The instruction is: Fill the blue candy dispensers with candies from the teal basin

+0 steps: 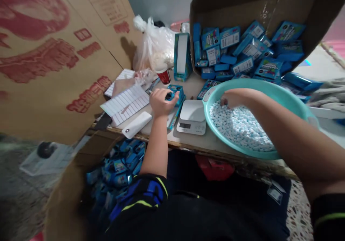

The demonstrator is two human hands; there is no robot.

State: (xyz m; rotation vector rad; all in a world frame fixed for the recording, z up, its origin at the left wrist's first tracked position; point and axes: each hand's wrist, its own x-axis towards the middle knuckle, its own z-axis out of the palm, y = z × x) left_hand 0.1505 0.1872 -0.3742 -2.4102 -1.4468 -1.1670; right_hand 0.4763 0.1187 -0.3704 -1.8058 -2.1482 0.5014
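My left hand (162,102) curls thumb and fingers around a small blue box (176,89) on the table; part of the box is hidden behind the hand. Beneath it is a shallow blue-edged display tray (174,120). My right hand (234,98) reaches into a turquoise basin (215,135), its fingers bent together at the surface of many small white and pale blue candies (242,126). The fingertips are partly hidden there. Between my hands lies a white kitchen scale (192,117) with nothing on its plate.
A tipped carton (272,3) full of blue packets stands behind the basin. Left are a tall printed carton (61,54), lined papers (129,104), a white handheld device (137,124) and a red cup (163,75). Below the table edge, another box holds blue packets (121,165).
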